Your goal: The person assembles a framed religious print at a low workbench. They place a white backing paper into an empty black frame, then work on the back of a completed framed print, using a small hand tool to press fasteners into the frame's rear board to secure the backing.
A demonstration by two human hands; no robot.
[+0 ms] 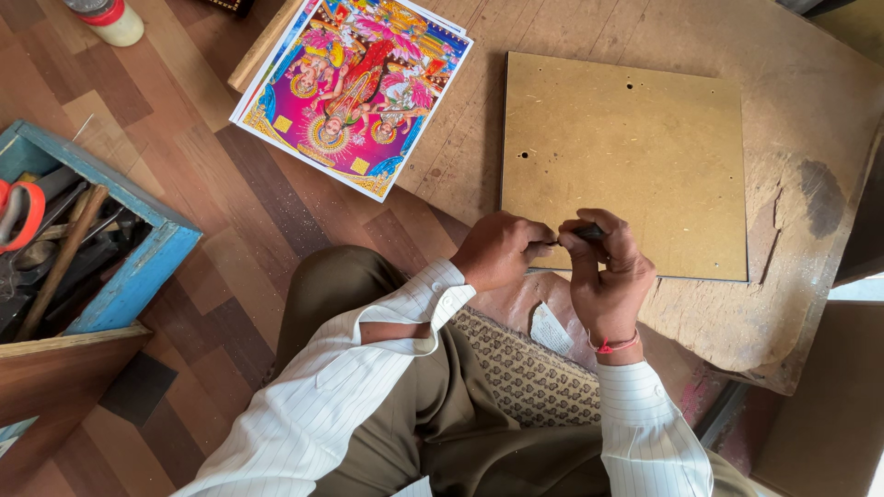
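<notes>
Roughly centre-right: worn wooden work surface [810, 83], scuffed, chipped along the near right edge. Lying flat on it, square tan board [626, 156] with a few small holes, near edge just beyond both hands. Far left of board, stack of bright pink and blue prints [354, 87], overhanging onto the plank floor [184, 166]. Left side, blue wooden toolbox [138, 267] crammed with tools, orange-handled scissors [23, 207] at its left edge. Far left corner, small jar [110, 18] with red band. Near centre, patterned cushion [525, 373] under the forearms. Left hand [497, 250] clenched, pinching one end of a small dark tool [575, 236]; right hand [608, 267] curled around the other end, red thread on wrist. Tool held between both hands, right at the board's near edge, whether touching it cannot tell.
</notes>
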